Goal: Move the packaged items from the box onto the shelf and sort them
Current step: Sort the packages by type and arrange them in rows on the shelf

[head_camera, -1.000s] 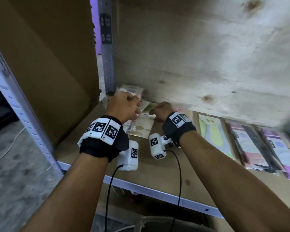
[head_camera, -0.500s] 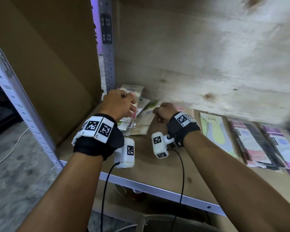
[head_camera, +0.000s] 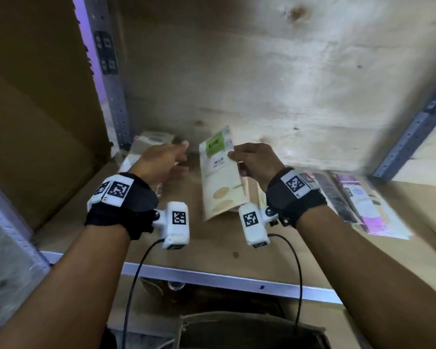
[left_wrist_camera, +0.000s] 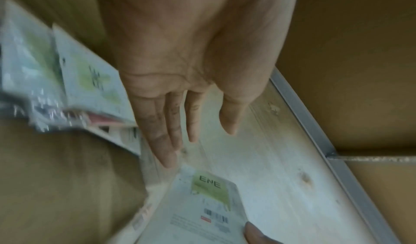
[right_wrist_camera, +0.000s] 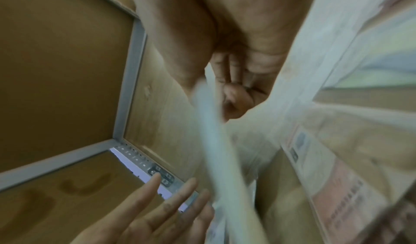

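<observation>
My right hand [head_camera: 239,159] pinches a flat packet with a green "ENE" label [head_camera: 218,172] by its right edge and holds it tilted up above the wooden shelf [head_camera: 212,245]. The same packet [left_wrist_camera: 209,205] shows below my left fingers in the left wrist view, and edge-on as a blurred strip [right_wrist_camera: 223,155] in the right wrist view. My left hand [head_camera: 176,157] hovers just left of the packet with straight fingers [left_wrist_camera: 166,141] and holds nothing. A small pile of packets [head_camera: 146,147] lies under and behind the left hand, by the back left corner.
Pink, purple and black packets [head_camera: 358,202] lie in a row on the shelf's right side. A metal upright [head_camera: 108,71] and a cardboard wall [head_camera: 35,109] bound the left. A plywood board [head_camera: 262,84] is overhead. An open box [head_camera: 249,331] sits below the shelf's front rail [head_camera: 212,275].
Both hands were curled on the packets at the back left. Now the right hand has lifted the green-label packet upright and the left hand has let go and spread its fingers.
</observation>
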### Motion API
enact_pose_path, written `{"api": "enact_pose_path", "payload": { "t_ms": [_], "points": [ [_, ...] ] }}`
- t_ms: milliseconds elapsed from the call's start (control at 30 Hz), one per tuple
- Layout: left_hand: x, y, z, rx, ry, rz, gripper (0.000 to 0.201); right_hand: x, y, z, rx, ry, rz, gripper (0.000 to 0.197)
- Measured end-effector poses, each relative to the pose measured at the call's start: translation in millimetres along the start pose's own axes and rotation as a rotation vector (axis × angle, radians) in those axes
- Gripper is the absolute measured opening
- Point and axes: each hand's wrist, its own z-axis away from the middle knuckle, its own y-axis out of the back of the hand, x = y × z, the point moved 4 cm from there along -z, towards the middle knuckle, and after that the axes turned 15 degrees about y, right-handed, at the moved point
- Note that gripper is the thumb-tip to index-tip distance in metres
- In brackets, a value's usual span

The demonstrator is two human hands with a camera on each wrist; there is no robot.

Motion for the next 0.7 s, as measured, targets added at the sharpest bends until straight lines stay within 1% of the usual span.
{"api": "enact_pose_path", "payload": {
  "t_ms": [33, 67, 167, 200, 233, 333, 367, 500, 533, 567, 667, 700],
  "points": [
    [-0.5, -7.0, 0.9, -0.038, 0.007, 0.042, 0.045, -6.1, 8.3, 3.7, 0.010, 0.024, 0.010, 0.028],
    [-0.4, -16.2, 2.8, -0.080, 0.010, 0.071, 0.046, -12.9, 18.5, 7.7, 0.019, 0.051, 0.022, 0.027],
    [1.1, -41.3, 10.0, -0.217, 0.026, 0.133, 0.035, -30.6, 42.0, 16.2, 0.019, 0.143, 0.106, 0.022],
    [1.9, -49.0, 12.9, -0.259, 0.038, 0.149, 0.036, -36.0, 47.8, 18.6, 0.017, 0.177, 0.155, 0.019],
    [2.2, -58.3, 15.0, -0.301, 0.052, 0.169, 0.042, -40.8, 54.7, 21.4, 0.013, 0.215, 0.213, 0.017],
    [3.4, -83.1, 21.1, -0.434, 0.092, 0.272, 0.077, -52.2, 66.3, 32.7, -0.031, 0.362, 0.459, 0.011],
    [3.7, -90.3, 22.7, -0.473, 0.094, 0.301, 0.083, -53.4, 68.0, 37.3, -0.052, 0.405, 0.525, 0.009],
    [3.8, -116.3, 27.3, -0.591, 0.104, 0.374, 0.088, -50.9, 76.1, 54.0, -0.094, 0.505, 0.637, 0.010],
    [3.0, -120.8, 27.1, -0.600, 0.104, 0.375, 0.086, -48.7, 77.6, 56.9, -0.105, 0.514, 0.647, 0.012],
    [1.4, -126.2, 26.3, -0.599, 0.101, 0.363, 0.079, -45.5, 80.5, 59.7, -0.115, 0.518, 0.653, 0.013],
    [-2.9, -135.9, 23.6, -0.560, 0.098, 0.372, 0.042, -34.1, 87.4, 65.2, -0.142, 0.493, 0.671, 0.017],
    [-4.8, -138.2, 21.4, -0.544, 0.110, 0.384, 0.037, -29.9, 90.4, 66.7, -0.145, 0.476, 0.681, 0.019]
  ]
}}
